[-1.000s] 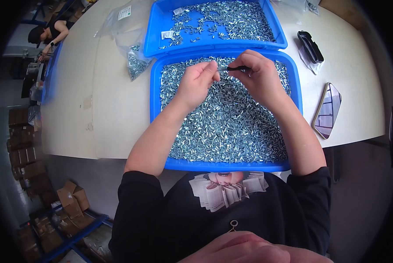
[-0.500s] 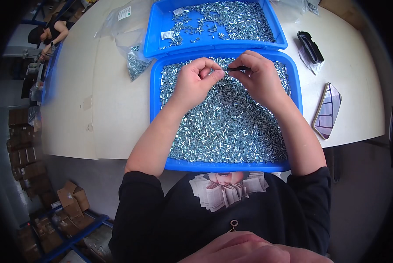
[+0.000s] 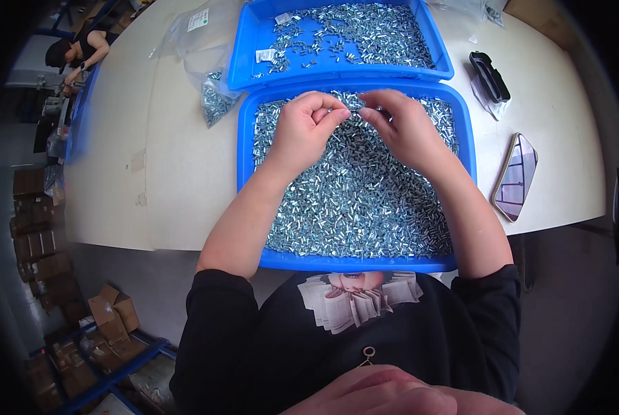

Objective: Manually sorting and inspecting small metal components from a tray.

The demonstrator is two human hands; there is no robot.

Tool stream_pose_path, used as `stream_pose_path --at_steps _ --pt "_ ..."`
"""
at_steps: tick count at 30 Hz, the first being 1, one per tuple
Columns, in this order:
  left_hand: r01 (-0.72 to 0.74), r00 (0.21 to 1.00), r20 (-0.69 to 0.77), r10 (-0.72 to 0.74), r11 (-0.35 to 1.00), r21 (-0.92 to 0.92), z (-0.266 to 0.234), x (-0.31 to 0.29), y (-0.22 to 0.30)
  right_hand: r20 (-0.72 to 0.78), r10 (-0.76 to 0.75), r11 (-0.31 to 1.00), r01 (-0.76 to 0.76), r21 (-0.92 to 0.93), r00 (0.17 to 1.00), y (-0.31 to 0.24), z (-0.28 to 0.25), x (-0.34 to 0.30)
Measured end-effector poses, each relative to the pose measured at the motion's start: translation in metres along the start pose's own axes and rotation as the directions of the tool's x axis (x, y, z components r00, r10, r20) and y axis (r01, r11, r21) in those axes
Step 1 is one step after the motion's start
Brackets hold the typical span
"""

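- The grip of the left hand [image 3: 308, 128] is curled, thumb and forefinger pinched together on a small metal part [image 3: 351, 111] at the fingertips; the part is too small to tell its exact kind.
- The grip of the right hand [image 3: 405, 126] is pinched too, fingertips meeting the left hand's over the same small part, so both hands clamp on it from either side.
- The small part sits between the two hands, held just above the far half of the near blue tray [image 3: 246, 166].
- That tray is filled almost wall to wall with a heap of small silvery screws [image 3: 358, 200], and both forearms come in over its near rim.
- A second blue tray [image 3: 248, 41] touches the near tray's far edge and holds a thinner scatter of the same screws.
- A clear plastic bag of screws [image 3: 216, 100] lies on the pale table [image 3: 178, 180] just left of the trays.
- To the right on the table lie a phone [image 3: 516, 176], screen up, and a black clip-like object [image 3: 489, 76].
- Another person [image 3: 81, 48] sits well apart at the far left.
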State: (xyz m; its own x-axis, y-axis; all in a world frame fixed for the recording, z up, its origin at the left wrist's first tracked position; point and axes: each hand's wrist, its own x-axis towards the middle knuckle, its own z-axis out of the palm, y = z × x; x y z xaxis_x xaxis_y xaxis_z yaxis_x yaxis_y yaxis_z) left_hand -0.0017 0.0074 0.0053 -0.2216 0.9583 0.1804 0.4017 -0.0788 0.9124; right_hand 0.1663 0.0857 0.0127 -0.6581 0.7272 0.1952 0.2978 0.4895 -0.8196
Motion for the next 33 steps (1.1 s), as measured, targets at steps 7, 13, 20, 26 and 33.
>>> stream_pose_path --at_steps 7,13,20,26,33 --pt "0.01 1.0 -0.015 -0.009 0.998 0.061 0.003 0.0 -0.001 -0.066 -0.102 0.995 0.102 0.001 0.993 0.003 -0.001 -0.001" --pt "-0.083 0.994 -0.057 0.09 0.989 0.125 0.004 0.0 -0.001 0.088 0.066 0.99 -0.054 -0.127 0.994 0.005 0.001 0.0" --pt "0.122 0.992 0.04 -0.122 0.992 -0.002 0.009 -0.001 -0.003 -0.136 -0.171 0.96 0.134 -0.246 0.976 -0.001 -0.005 -0.003" --pt "0.427 0.904 0.175 -0.389 0.826 -0.369 0.001 0.001 0.003 -0.163 -0.244 0.86 0.136 -0.491 0.956 -0.002 -0.007 -0.002" --pt "0.466 0.884 0.252 -0.395 0.687 -0.558 -0.005 0.005 -0.001 -0.198 0.02 0.926 0.056 0.373 0.98 0.001 -0.002 0.0"
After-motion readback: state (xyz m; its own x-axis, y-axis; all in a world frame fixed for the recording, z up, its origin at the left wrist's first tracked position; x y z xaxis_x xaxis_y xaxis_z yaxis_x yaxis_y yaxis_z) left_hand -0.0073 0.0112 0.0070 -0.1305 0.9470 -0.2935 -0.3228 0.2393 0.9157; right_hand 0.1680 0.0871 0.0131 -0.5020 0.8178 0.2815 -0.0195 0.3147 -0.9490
